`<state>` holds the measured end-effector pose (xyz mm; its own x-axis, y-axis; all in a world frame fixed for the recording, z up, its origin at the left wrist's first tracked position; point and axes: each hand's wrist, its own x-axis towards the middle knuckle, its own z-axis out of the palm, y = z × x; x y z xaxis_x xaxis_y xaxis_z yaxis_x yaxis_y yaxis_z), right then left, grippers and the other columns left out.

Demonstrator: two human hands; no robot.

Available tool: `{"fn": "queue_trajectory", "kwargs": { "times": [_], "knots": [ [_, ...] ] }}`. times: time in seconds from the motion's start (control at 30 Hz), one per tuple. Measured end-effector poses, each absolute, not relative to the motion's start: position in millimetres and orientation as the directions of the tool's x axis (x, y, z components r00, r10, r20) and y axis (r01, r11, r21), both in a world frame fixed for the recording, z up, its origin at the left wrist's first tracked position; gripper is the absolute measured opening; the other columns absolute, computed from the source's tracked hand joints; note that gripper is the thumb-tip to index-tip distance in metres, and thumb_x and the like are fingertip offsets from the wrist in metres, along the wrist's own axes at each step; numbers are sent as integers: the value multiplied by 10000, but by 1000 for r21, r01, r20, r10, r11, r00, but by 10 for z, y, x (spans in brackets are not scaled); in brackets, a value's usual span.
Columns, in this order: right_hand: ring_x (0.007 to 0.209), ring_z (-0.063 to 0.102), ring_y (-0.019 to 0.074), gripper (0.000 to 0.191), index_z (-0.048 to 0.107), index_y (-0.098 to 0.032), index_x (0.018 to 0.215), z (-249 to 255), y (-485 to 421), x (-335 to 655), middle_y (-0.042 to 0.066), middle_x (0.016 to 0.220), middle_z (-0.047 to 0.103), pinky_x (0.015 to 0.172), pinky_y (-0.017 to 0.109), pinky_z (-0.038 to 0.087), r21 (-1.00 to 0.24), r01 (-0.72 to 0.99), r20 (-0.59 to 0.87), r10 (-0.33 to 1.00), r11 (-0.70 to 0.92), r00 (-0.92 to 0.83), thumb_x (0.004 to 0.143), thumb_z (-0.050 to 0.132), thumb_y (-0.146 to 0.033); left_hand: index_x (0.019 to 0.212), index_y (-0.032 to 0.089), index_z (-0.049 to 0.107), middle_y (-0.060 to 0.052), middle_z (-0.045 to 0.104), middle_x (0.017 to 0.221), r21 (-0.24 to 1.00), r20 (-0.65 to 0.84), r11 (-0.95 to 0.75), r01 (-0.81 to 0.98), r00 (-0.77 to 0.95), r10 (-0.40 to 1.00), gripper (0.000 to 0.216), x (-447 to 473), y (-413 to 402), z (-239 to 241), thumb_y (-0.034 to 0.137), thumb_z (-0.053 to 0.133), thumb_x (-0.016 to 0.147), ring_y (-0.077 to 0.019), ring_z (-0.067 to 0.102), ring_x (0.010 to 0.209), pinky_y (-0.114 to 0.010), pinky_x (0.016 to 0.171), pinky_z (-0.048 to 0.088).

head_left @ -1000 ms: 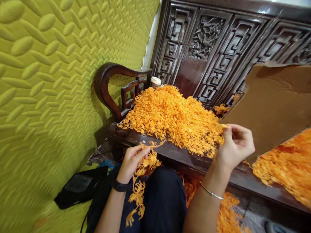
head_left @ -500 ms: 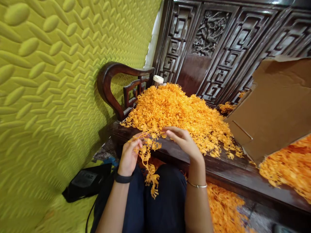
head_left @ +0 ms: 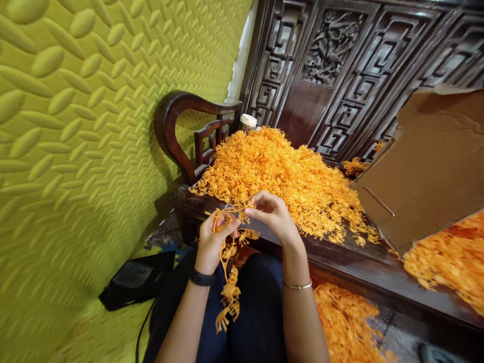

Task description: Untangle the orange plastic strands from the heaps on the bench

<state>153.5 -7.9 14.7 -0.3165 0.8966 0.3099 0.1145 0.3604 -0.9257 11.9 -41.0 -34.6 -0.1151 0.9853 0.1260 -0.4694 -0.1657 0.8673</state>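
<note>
My left hand point(head_left: 216, 236), with a black band on its wrist, is closed on a string of small orange plastic pieces point(head_left: 230, 292). The string hangs down over my dark-clad knees, and a thin orange strand loops over the fingers. Thumb and fingers of my right hand point(head_left: 270, 214) pinch the same string a little to the right. A thin bangle circles that wrist. Just beyond both hands, a large heap of loose orange pieces point(head_left: 276, 166) covers the dark wooden bench seat point(head_left: 325, 262).
A cardboard sheet point(head_left: 427, 166) leans at the right, with more orange pieces point(head_left: 449, 262) beside it. Further pieces point(head_left: 340, 322) lie below the seat. A curved armrest point(head_left: 166, 126) and a white-lidded jar point(head_left: 248, 121) stand by the green padded wall point(head_left: 75, 151). A black bag point(head_left: 136, 280) lies at left.
My right hand has moved left and closed on the string near my left hand. My left hand has shifted slightly right, and the hanging string has swung.
</note>
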Motion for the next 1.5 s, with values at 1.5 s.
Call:
{"fn": "queue_trajectory", "kwargs": {
  "times": [1.5],
  "knots": [
    [767,597,130,191,633,-185,873,173,-131,1658,26,846,652,701,268,461,-844,303,272,840,442,-469,770,630,-345,665,170,428,67,458,600,827,139,-159,-539,-78,987,260,204,-439,-438,141,683,625,-61,443,538,-174,543,378]
  ]
}}
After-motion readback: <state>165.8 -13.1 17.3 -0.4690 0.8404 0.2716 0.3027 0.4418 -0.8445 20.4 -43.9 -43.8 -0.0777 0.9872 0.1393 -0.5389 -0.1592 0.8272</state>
